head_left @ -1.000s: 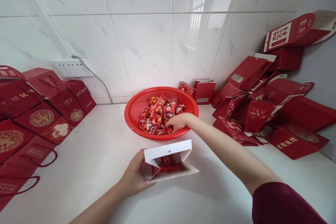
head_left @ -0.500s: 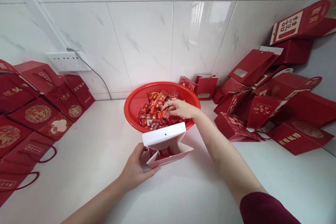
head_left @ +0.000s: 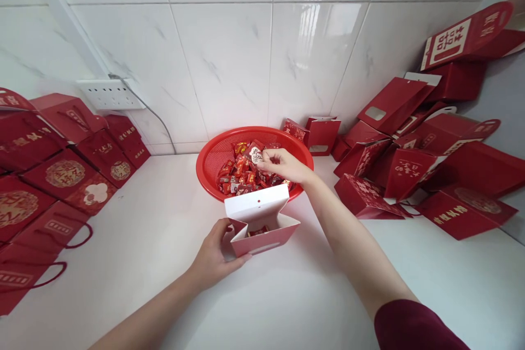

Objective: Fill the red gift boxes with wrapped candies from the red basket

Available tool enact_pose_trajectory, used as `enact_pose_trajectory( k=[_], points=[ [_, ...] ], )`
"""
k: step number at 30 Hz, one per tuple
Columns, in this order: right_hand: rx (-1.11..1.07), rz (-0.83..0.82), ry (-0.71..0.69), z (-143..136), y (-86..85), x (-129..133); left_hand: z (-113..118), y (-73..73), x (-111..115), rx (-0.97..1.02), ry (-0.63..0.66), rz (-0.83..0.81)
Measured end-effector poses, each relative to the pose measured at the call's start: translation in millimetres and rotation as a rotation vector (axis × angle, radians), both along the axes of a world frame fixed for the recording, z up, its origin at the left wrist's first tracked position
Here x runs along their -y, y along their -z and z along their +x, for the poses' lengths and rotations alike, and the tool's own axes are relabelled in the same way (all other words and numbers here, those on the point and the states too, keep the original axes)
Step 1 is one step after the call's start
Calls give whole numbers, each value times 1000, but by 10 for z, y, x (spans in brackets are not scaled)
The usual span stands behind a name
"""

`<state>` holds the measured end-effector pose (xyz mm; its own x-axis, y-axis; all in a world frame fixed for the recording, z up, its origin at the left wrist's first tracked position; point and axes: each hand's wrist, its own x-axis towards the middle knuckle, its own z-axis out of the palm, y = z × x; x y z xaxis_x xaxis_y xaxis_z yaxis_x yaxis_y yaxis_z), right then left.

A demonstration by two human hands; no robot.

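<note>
Just left of centre, the person's left hand [head_left: 215, 254] has its fingers clamped round the side of an open red cardboard box with a white inner lining [head_left: 262, 239], held in front of the basket; whether it rests on the white tabletop [head_left: 311, 306] cannot be told. At least one red-wrapped piece [head_left: 258, 231] is already inside, the full count hidden by the walls. The right hand [head_left: 284, 165] has its fingers closed on a small red packet with a white label [head_left: 256, 154], over the round red perforated plastic basket [head_left: 200, 175], where a large pile of shiny wrapped sweets [head_left: 241, 172] remains. At far left stands a stack of closed red gift boxes [head_left: 63, 172], then a white socket strip [head_left: 110, 94] with a grey cable [head_left: 153, 112]. Between basket and box, the raised white flap [head_left: 258, 201] stands in the way. Behind the basket's right rim is an upright red carton [head_left: 322, 135]; farther right lies a jumbled heap of red boxes [head_left: 414, 172], well apart from both hands.
</note>
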<state>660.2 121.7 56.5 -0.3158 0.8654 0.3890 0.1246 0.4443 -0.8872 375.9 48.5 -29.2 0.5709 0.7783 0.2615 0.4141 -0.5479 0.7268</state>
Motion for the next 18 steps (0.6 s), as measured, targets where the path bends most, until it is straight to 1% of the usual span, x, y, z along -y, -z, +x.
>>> enact_pose_trajectory(
  k=[2,3,9,12,15,18],
  points=[
    [19,37,49,-2,9,4,-5,18,-3,0,-3,-16],
    [31,46,52,0,16,3,-7,29,-4,4,-5,-28],
    [33,66,24,0,46,15,-10,84,-10,62,22,-159],
    [4,30,-5,-8,44,11,-6,80,-14,68,27,-242],
    [-141,-7,-19,18,-36,32,4,62,-22,90,81,-322],
    [-244,5,-27,92,-246,191,10,52,-32,115,138,-372]
  ],
)
